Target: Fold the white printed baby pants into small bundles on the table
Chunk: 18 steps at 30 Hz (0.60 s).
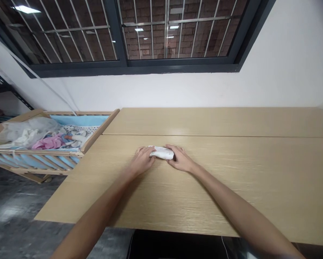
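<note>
A small white rolled or folded cloth [162, 153] lies on the light wooden table [231, 172], a little left of its middle. My left hand [142, 161] holds the cloth's left end, fingers curled onto it. My right hand [180, 159] grips the right end, fingers bent over the fabric. Both arms reach forward from the near edge. Most of the cloth is covered by my fingers.
A wooden baby crib [50, 144] with blue lining stands against the table's left side, holding a heap of clothes [46, 138] in white, pink and patterned fabric. A white wall and a barred window [150, 32] are behind. Dark floor [15, 212] lies at left.
</note>
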Motion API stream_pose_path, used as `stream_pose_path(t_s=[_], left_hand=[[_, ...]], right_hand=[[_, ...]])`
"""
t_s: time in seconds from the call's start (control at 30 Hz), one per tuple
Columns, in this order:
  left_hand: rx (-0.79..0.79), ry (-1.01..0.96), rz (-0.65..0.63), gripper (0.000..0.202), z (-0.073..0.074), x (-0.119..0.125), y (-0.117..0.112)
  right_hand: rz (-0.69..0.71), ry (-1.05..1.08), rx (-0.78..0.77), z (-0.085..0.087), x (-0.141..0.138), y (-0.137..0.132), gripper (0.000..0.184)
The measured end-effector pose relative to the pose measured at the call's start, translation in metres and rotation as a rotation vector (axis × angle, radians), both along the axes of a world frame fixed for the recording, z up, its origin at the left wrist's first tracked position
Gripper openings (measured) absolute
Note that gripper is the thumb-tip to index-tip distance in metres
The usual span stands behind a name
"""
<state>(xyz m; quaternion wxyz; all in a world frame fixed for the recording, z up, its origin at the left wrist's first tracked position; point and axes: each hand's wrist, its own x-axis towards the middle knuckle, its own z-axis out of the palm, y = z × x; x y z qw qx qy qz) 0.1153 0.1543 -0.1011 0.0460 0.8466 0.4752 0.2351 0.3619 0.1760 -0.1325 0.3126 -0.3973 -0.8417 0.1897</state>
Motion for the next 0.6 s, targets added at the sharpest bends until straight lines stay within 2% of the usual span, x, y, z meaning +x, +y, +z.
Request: stream_pose_path(t_s=[0.07, 0.13, 0.23, 0.33, 0.4, 0.5, 0.6], left_hand=[[0.039, -0.03, 0.035, 0.027, 0.01, 0.003, -0.004], [0.018, -0.14, 0.069, 0.025, 0.022, 0.004, -0.008], [-0.235, -0.491, 0.042, 0.03, 0.037, 0.004, -0.014], [-0.538, -0.692, -0.006, 0.049, 0.034, 0.007, -0.019], [-0.595, -0.622, 0.028, 0.053, 0.025, 0.011, -0.021], [-0.444, -0.297, 0.148, 0.046, 0.013, 0.017, -0.023], [-0.322, -0.086, 0.238, 0.038, 0.01, 0.022, -0.026]], right_hand=[[0.004, 0.165, -0.082, 0.0, -0.003, 0.002, 0.054], [0.043, 0.388, -0.209, 0.004, -0.007, 0.002, 0.05], [0.029, 0.679, -0.377, 0.018, -0.011, 0.001, 0.053], [-0.111, 0.79, -0.442, 0.026, -0.012, 0.002, 0.059], [-0.204, 0.77, -0.437, 0.022, -0.012, 0.004, 0.063], [-0.293, 0.649, -0.378, 0.006, -0.013, 0.009, 0.062], [-0.319, 0.526, -0.288, -0.008, -0.015, 0.011, 0.054]])
